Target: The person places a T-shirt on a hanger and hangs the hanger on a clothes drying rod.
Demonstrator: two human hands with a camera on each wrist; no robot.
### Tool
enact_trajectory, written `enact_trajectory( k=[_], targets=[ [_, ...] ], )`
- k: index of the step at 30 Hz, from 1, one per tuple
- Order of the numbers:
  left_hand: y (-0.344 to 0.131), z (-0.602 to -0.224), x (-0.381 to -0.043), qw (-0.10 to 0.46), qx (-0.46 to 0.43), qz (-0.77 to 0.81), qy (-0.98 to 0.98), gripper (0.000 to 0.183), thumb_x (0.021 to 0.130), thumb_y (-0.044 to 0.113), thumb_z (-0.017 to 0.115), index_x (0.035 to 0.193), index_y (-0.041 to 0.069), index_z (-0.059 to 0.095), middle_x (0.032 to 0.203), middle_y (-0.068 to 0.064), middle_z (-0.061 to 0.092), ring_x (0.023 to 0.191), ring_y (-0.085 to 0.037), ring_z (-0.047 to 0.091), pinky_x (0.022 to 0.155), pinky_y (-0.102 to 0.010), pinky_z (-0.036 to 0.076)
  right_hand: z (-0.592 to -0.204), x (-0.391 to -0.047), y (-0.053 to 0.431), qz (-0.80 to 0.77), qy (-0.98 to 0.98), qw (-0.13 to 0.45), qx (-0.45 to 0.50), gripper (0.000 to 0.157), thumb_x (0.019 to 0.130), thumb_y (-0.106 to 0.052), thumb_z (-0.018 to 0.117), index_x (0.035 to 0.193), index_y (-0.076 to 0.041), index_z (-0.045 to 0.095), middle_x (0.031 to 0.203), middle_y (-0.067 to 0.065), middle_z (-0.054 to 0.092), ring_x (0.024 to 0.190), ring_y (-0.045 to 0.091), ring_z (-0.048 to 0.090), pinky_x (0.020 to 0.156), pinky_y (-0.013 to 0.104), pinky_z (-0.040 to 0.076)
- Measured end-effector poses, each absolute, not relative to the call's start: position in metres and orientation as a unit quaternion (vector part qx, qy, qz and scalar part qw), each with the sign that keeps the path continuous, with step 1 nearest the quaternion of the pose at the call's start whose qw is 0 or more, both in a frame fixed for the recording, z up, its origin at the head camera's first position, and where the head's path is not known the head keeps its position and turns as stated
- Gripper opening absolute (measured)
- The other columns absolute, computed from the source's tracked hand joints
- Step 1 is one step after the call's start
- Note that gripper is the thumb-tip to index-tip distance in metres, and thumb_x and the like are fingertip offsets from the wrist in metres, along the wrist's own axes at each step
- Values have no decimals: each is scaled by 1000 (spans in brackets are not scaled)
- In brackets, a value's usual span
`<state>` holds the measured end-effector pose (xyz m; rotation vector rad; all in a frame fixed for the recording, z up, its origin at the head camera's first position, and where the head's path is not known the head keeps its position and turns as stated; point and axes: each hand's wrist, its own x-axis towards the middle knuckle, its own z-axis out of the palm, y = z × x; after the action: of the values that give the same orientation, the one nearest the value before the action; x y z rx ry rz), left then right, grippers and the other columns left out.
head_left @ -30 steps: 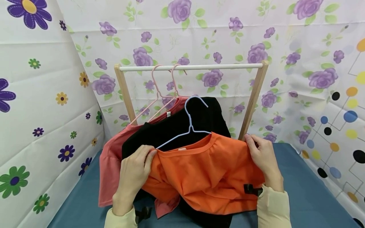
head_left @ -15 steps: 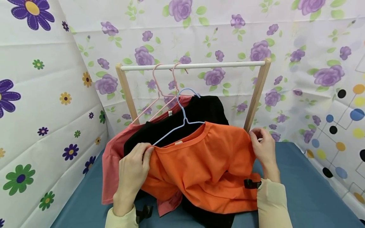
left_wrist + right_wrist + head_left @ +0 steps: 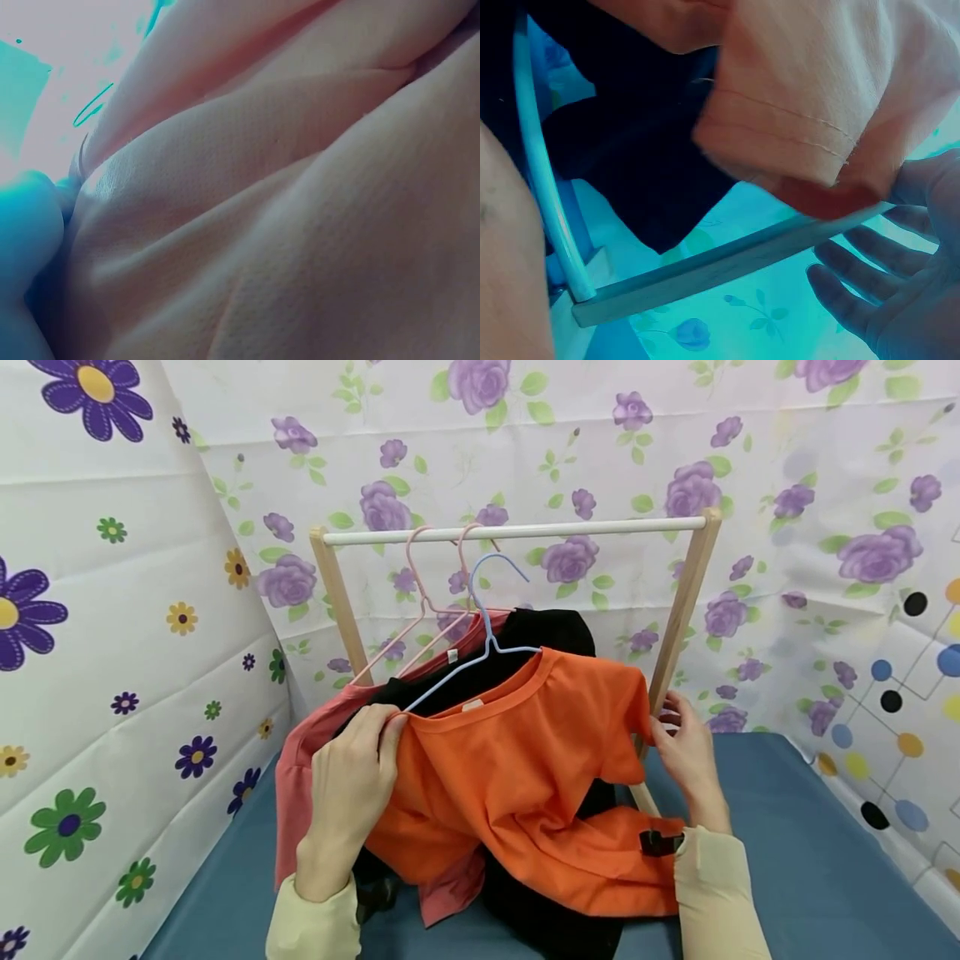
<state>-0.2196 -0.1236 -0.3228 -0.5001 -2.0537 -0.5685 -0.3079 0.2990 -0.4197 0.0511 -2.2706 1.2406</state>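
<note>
My left hand (image 3: 352, 777) grips the left shoulder of an orange T-shirt (image 3: 517, 752) together with the end of a blue hanger (image 3: 487, 627). The hanger's hook stands free just below the white rail (image 3: 585, 530). On the right, the thumb and index finger of my right hand (image 3: 686, 752) pinch the edge of the shirt's sleeve (image 3: 787, 127); its other fingers are spread. That hand is beside the rack's wooden right post. Close folds of the shirt (image 3: 247, 180) fill most of the left wrist view.
A pink shirt (image 3: 296, 777) and a black shirt (image 3: 558, 627) hang behind on pink hangers (image 3: 412, 560) hooked over the rail's left half. The wooden post (image 3: 684, 602) stands on blue cloth (image 3: 795, 827). Flower-printed sheets (image 3: 585, 435) enclose the back and sides.
The orange T-shirt and blue hanger have risen, the hook nearing the rail. My left hand went up with them. My right hand has moved from the shoulder to the sleeve edge.
</note>
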Motion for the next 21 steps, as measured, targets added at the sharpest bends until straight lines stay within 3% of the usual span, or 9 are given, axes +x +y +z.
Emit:
enact_trajectory(
  k=[4, 21],
  targets=[
    [-121, -312, -221, 454, -194, -223, -840, 17, 100, 23, 58, 101, 9, 66, 91, -7, 66, 57, -22, 56, 48, -33, 45, -424, -312, 297, 463, -842, 273, 30, 50, 99, -15, 56, 146, -4, 40, 132, 24, 53, 112, 40, 56, 92, 54, 45],
    [-104, -272, -233, 469, -178, -214, -838, 25, 103, 30, 52, 98, 10, 66, 85, -4, 64, 59, -29, 59, 48, -42, 44, -434, -317, 298, 453, -845, 283, 28, 45, 100, -9, 52, 144, -3, 43, 129, 27, 54, 115, 43, 56, 94, 56, 44]
  ],
)
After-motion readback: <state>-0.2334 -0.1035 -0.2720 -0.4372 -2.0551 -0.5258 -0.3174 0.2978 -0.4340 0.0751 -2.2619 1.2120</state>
